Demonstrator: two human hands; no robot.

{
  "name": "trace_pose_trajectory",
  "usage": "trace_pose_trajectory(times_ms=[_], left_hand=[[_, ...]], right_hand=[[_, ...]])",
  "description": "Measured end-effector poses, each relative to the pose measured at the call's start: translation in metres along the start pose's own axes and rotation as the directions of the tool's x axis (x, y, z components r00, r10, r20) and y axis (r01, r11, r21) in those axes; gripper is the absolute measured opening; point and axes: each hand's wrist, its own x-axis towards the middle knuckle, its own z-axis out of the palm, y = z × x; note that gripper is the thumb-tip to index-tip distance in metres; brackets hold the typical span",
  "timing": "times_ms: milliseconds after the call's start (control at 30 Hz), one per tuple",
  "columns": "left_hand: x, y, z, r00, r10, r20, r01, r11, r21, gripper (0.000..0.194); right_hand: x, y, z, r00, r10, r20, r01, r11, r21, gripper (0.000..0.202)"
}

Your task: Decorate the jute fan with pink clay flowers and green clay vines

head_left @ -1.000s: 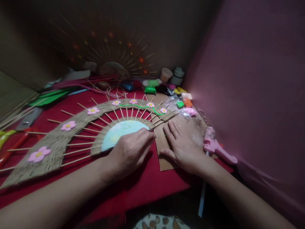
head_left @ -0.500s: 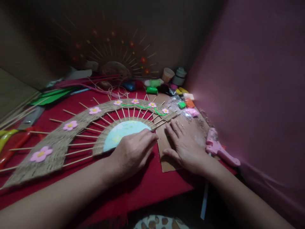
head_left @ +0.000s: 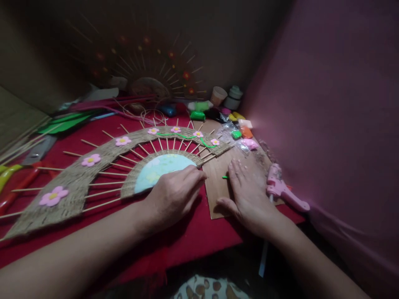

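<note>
The right hand (head_left: 249, 199) sits further right on the brown board (head_left: 215, 195) than half a second ago, and a green strand (head_left: 225, 177) now shows beside it; its fingers lie flat, nearly together. The left hand (head_left: 171, 195) has curled fingers; I cannot tell if they grip anything. The woven fan (head_left: 73, 178) arches from lower left past centre, bearing pink flowers (head_left: 91, 160).

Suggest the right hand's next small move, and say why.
I'd probably roll the right hand lightly over the thin green strand. That hand lies palm down on the brown board with the strand's end showing beside it, and the green line on the woven fan doesn't reach the three leftmost pink flowers, so more length may help. How much strand the hand covers is hidden.
</note>
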Motion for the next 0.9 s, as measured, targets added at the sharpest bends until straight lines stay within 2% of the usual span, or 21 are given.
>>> trace_pose_trajectory(times_ms=[100,233,300,533,633,767,900], left_hand=[[0.000,0.000,0.000,1.000,0.000,-0.003,0.000,1.000,-0.003,0.013],[-0.001,0.001,0.001,1.000,0.001,0.002,-0.001,1.000,-0.008,0.013],[-0.001,0.000,0.001,1.000,-0.003,0.009,0.003,1.000,-0.003,0.013],[0.005,-0.004,-0.007,0.998,-0.057,-0.014,0.058,0.996,0.065,0.012],[0.011,-0.001,-0.012,0.996,-0.089,-0.013,0.090,0.992,0.090,0.012],[0.025,0.013,-0.007,0.987,-0.126,0.099,0.113,0.985,0.127,0.019],[0.047,0.026,0.017,0.954,-0.135,0.268,0.066,0.966,0.252,0.031]], right_hand=[[-0.006,-0.003,0.004,1.000,0.019,0.014,-0.018,0.999,-0.031,0.099],[-0.026,-0.005,0.007,1.000,-0.024,0.007,0.024,0.999,0.030,0.097],[-0.027,-0.005,0.008,0.999,-0.036,0.011,0.035,0.998,0.055,0.097],[0.027,0.007,-0.006,0.994,-0.107,0.010,0.106,0.992,0.072,0.097],[0.027,0.016,-0.015,0.994,-0.105,-0.038,0.108,0.991,0.081,0.099],[0.002,0.028,-0.019,0.993,-0.057,-0.103,0.068,0.992,0.105,0.098],[-0.007,0.029,-0.011,0.994,-0.078,-0.075,0.085,0.992,0.094,0.092]])
